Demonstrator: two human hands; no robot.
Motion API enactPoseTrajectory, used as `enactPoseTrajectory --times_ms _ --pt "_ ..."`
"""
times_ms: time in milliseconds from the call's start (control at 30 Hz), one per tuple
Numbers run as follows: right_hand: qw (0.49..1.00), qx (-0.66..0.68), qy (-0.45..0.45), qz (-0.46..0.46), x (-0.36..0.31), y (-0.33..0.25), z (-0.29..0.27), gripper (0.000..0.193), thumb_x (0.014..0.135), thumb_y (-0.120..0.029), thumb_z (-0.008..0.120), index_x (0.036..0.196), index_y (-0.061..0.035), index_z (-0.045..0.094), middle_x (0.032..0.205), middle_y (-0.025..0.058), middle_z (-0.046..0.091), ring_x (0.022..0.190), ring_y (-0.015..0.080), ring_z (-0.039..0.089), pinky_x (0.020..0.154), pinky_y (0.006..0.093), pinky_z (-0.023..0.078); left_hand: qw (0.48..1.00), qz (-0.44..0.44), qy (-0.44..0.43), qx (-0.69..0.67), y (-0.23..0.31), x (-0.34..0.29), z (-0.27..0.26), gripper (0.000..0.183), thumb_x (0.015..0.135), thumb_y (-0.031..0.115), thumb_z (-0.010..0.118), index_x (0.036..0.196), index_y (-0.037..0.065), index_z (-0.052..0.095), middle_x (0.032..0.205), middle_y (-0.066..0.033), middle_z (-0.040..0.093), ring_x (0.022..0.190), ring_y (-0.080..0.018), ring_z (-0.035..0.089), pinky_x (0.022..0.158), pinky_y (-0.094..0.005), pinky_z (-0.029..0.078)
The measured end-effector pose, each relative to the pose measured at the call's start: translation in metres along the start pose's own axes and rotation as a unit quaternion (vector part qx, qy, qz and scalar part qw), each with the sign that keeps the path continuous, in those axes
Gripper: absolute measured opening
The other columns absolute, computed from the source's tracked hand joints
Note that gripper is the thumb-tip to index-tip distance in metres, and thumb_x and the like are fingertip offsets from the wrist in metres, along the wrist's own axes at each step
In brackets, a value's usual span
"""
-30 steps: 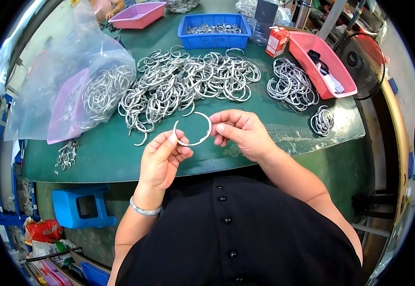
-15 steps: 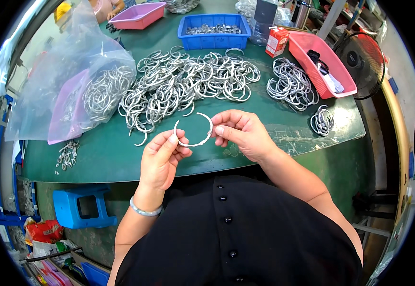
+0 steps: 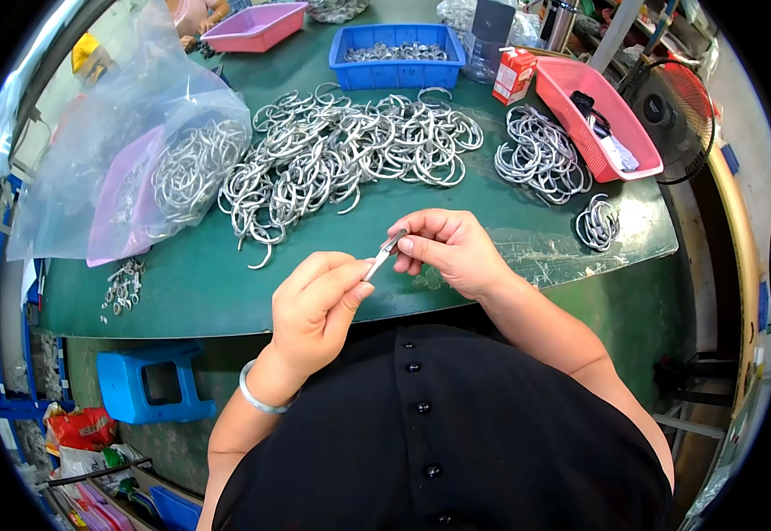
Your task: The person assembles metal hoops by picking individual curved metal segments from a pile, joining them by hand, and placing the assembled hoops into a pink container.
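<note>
Between my two hands is an open silver bangle (image 3: 385,254), turned so that it shows nearly edge-on. My left hand (image 3: 316,305) pinches its near end between thumb and fingertips. The thumb and index finger of my right hand (image 3: 446,250) close on its far end. Just beyond the hands lies a large heap of similar silver bangles (image 3: 341,150) on the green table (image 3: 200,296). A smaller pile (image 3: 540,155) lies to the right, with a little stack of bangles (image 3: 597,223) nearer the table's edge.
A clear plastic bag (image 3: 200,102) with bangles and a pink tray stands at left, small metal pieces (image 3: 124,288) below it. Behind the heap is a blue tray (image 3: 399,78) of small metal parts. A pink basket (image 3: 571,88), red carton (image 3: 515,75) and fan (image 3: 673,115) are at right; a blue stool (image 3: 155,385) stands below.
The bangle has turned from a full open ring to nearly edge-on. My left hand has rolled over, back upward, and moved toward the right hand, which stays almost in place.
</note>
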State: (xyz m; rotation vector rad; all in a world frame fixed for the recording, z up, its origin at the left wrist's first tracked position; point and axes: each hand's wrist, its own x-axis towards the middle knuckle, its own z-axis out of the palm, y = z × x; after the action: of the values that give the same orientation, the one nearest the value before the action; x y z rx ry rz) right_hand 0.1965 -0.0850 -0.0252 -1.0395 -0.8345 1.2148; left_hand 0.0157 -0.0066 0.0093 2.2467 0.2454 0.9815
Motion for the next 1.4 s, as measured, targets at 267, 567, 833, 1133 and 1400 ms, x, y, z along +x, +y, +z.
enactPoseTrajectory --times_ms 267,567,833,1133,1400 --pt "1.0 -0.017 -0.004 -0.019 0.002 0.001 -0.004 0.015 0.082 -0.004 0.055 0.096 0.0017 0.058 0.081 0.0064 0.063 0.067 0.0089 0.058 0.059 0.0206 0.047 0.998 0.046 0.012 0.039 -0.001 0.004 -0.002 0.018 0.073 -0.003 0.062 0.091 -0.002 0.06 0.078 -0.0108 0.056 0.062 -0.017 0.051 0.054 -0.0232 0.041" --pt "0.999 -0.019 0.021 -0.037 -0.004 -0.005 0.002 0.016 0.08 -0.002 0.058 0.096 0.0016 0.059 0.083 0.0062 0.063 0.069 0.0083 0.057 0.064 0.0209 0.048 0.997 0.008 0.052 0.06 -0.005 -0.004 -0.005 0.021 0.073 -0.005 0.06 0.094 0.0 0.062 0.08 -0.0095 0.055 0.062 -0.0144 0.05 0.053 -0.022 0.04" --pt "0.99 -0.082 -0.008 -0.112 -0.01 -0.01 0.008 0.011 0.077 -0.001 0.06 0.089 0.0002 0.062 0.075 0.0006 0.059 0.067 0.0058 0.052 0.058 0.0189 0.041 0.992 -0.056 0.102 -0.044 -0.025 -0.013 -0.002 0.021 0.08 -0.005 0.053 0.1 -0.002 0.06 0.086 -0.0117 0.058 0.071 -0.0155 0.057 0.063 -0.0233 0.047" --pt "0.95 -0.238 -0.066 -0.189 -0.013 -0.026 0.022 0.011 0.074 -0.004 0.065 0.085 -0.002 0.062 0.072 0.002 0.058 0.064 0.0056 0.051 0.056 0.0206 0.04 0.91 -0.229 0.107 -0.328 -0.04 -0.022 0.01 0.022 0.085 0.002 0.051 0.105 -0.003 0.057 0.089 -0.0106 0.059 0.076 -0.015 0.059 0.072 -0.0254 0.048" --pt "0.951 -0.243 -0.077 -0.177 -0.011 -0.032 0.031 0.01 0.074 -0.006 0.067 0.08 -0.0015 0.061 0.071 0.0014 0.058 0.061 0.0044 0.05 0.054 0.0198 0.04 0.816 -0.317 0.074 -0.478 -0.039 -0.022 0.015 0.022 0.086 0.005 0.05 0.106 -0.003 0.055 0.088 -0.0093 0.061 0.076 -0.0141 0.059 0.071 -0.0256 0.049"
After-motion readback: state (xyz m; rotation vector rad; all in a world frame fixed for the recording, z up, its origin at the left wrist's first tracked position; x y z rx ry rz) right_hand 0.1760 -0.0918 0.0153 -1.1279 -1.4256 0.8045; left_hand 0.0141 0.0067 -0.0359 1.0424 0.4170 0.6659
